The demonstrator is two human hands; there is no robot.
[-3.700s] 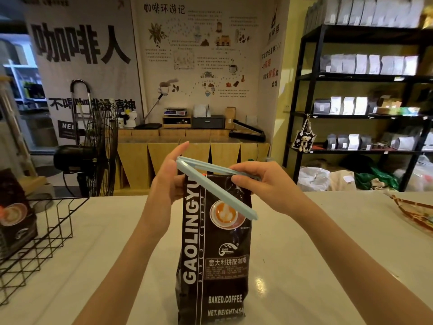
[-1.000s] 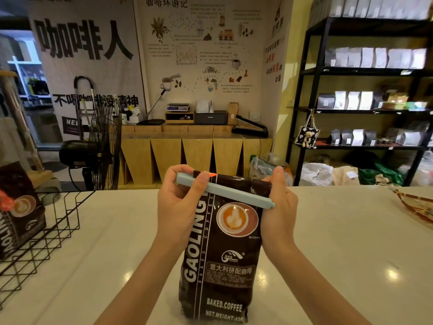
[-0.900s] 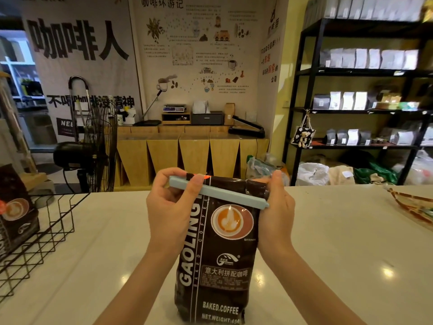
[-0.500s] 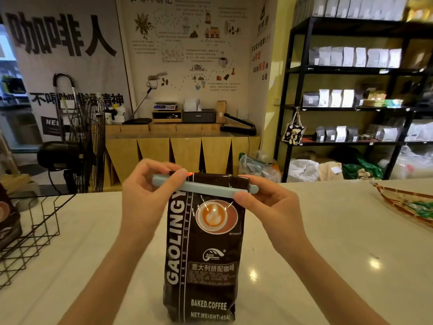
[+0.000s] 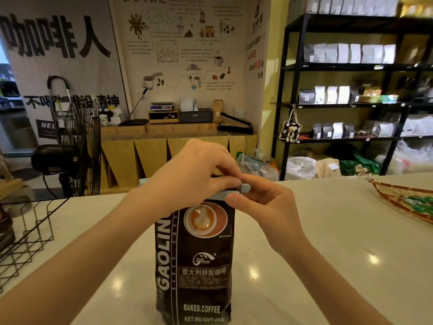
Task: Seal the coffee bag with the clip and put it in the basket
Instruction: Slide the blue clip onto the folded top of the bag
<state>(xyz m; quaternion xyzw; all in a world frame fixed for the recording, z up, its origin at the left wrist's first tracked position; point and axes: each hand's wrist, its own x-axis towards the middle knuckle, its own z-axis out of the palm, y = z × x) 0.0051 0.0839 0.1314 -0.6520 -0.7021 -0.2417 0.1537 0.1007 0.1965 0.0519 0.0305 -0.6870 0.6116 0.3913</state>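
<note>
A tall dark coffee bag (image 5: 196, 259) stands upright on the white counter in front of me. A pale blue clip (image 5: 242, 188) lies across its folded top; only its two ends show. My left hand (image 5: 187, 177) covers the top of the bag and most of the clip, fingers curled over them. My right hand (image 5: 264, 202) pinches the clip's right end between thumb and fingers. The black wire basket (image 5: 30, 231) sits at the left edge of the counter, apart from the bag.
The white counter (image 5: 328, 242) stretches to the right, where a woven tray (image 5: 403, 198) with green items lies at the far edge. Another dark bag (image 5: 4, 227) shows at the basket's left. Black shelving (image 5: 351, 66) and a floor fan (image 5: 77, 146) stand beyond.
The clip was open over the bag top, then lay shut across it. My left hand has slid rightward over the top of the bag, covering the clip; my right hand stays pinching the clip's right end.
</note>
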